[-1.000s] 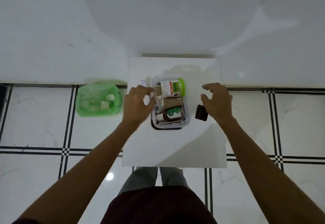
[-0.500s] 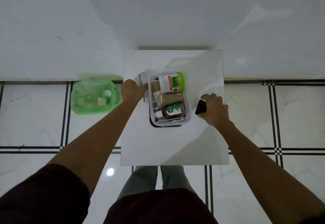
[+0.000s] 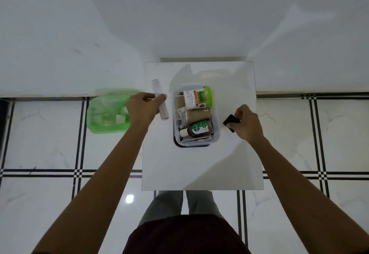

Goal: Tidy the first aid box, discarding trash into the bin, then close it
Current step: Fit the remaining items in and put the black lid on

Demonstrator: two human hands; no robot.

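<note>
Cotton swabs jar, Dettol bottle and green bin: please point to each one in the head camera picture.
cotton swabs jar [image 3: 194,98], head view, on its white label.
Dettol bottle [image 3: 197,129], head view, on its green label.
green bin [image 3: 103,120], head view, on its near-left wall.

A white square table [image 3: 199,166] carries the clear first aid box [image 3: 216,134]; a green bin [image 3: 107,114] sits on the tiled floor [image 3: 50,150]

Tub [image 3: 196,99] label – "COTTON SWABS", brand above it unclear; brown bottle [image 3: 197,129] – "Dettol". Other labels too small to read.
</note>
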